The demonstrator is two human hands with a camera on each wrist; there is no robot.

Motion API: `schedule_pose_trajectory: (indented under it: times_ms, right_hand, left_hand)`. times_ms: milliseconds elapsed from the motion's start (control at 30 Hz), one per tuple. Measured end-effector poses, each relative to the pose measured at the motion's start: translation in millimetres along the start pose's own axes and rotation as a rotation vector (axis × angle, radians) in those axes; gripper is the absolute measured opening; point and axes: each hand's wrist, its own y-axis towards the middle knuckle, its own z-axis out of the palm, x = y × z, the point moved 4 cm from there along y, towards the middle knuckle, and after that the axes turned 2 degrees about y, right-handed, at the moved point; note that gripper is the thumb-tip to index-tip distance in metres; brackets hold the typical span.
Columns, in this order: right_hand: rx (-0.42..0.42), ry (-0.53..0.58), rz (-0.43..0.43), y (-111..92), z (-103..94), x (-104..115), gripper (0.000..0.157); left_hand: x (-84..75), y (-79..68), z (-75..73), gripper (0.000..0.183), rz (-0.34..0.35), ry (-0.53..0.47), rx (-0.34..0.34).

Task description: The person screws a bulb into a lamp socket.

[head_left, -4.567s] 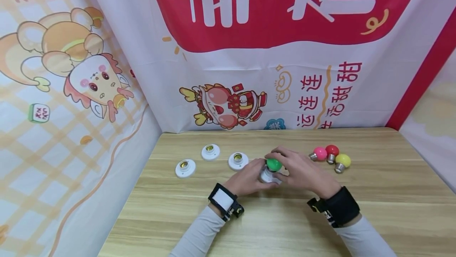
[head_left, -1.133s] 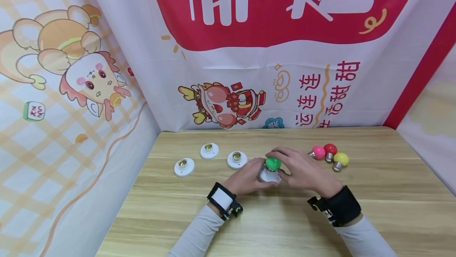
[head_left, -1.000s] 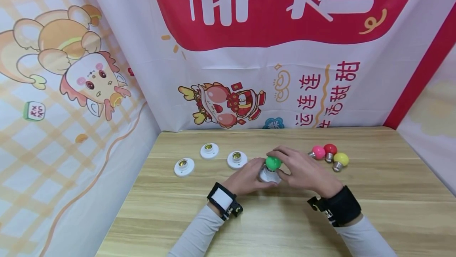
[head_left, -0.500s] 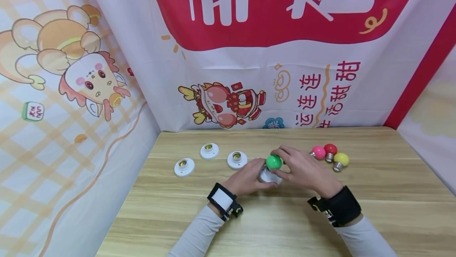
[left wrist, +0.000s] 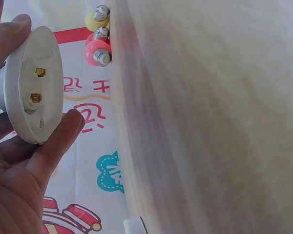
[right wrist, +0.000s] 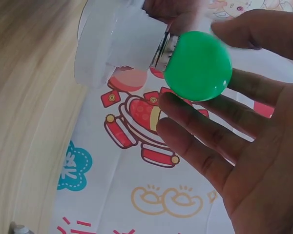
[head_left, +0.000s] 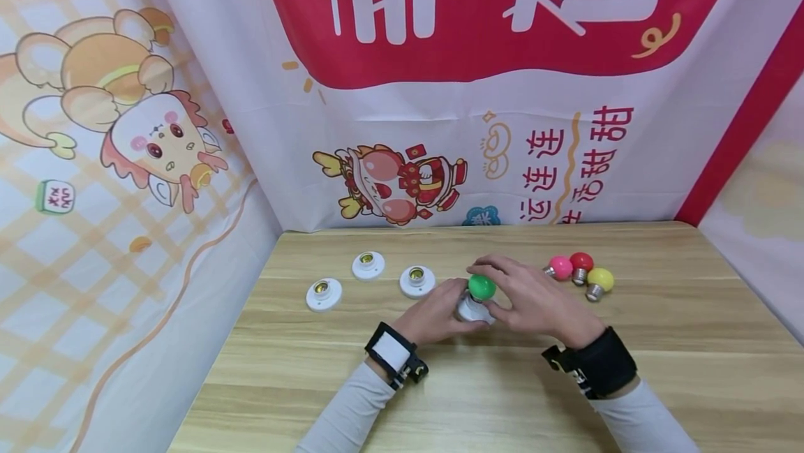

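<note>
My left hand (head_left: pixel 436 313) grips the round white lamp holder (left wrist: pixel 31 85) by its rim. In the left wrist view the holder's underside with two brass screws faces the camera, and it is held up off the table. A green light bulb (right wrist: pixel 198 66) stands in the holder's socket, with a strip of its metal screw base showing. My right hand (head_left: pixel 534 299) is around the bulb, fingers spread and loosely bent. In the right wrist view its blurred thumb (right wrist: pixel 244 29) stands slightly off the bulb. Whether the fingers behind the bulb touch it is hidden.
Three other white lamp holders (head_left: pixel 324 294), (head_left: pixel 368 265), (head_left: pixel 417 281) sit on the wooden table (head_left: pixel 440 397) to the left. Pink (head_left: pixel 561 268), red (head_left: pixel 581 262) and yellow (head_left: pixel 600 280) bulbs lie together at the right. Printed cloth (head_left: pixel 389 111) hangs behind the table.
Half a second ago my right thumb and fingers were closer around the green bulb; now they have spread and turned around it. The left hand keeps its hold on the lamp holder.
</note>
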Motion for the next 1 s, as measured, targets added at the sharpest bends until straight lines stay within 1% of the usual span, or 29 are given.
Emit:
schedule_pose_trajectory:
  times_ms: [133,333,467,667,1000]
  right_hand:
    - [0.009,0.001,-0.008,-0.3,-0.3,0.6,0.055]
    - [0.023,0.016,0.005,0.1,-1.5,0.9,0.052]
    - [0.025,0.022,0.015,0.1,-1.2,0.2,0.051]
    - [0.015,0.012,0.031,-0.6,-1.2,-1.7,0.054]
    - [-0.005,-0.026,0.072,-1.3,-0.9,-4.7,0.049]
  left_hand:
    - [0.9,0.5,0.2,0.079,-0.007,0.000,0.002]
    - [-0.4,1.4,-0.2,0.079,0.000,0.002,0.008]
    - [-1.1,0.4,-0.5,0.079,-0.010,0.000,0.014]
    - [-1.9,-0.2,-0.8,0.077,-0.013,-0.011,0.018]
    - [-1.7,-0.7,2.7,0.074,-0.002,-0.020,0.008]
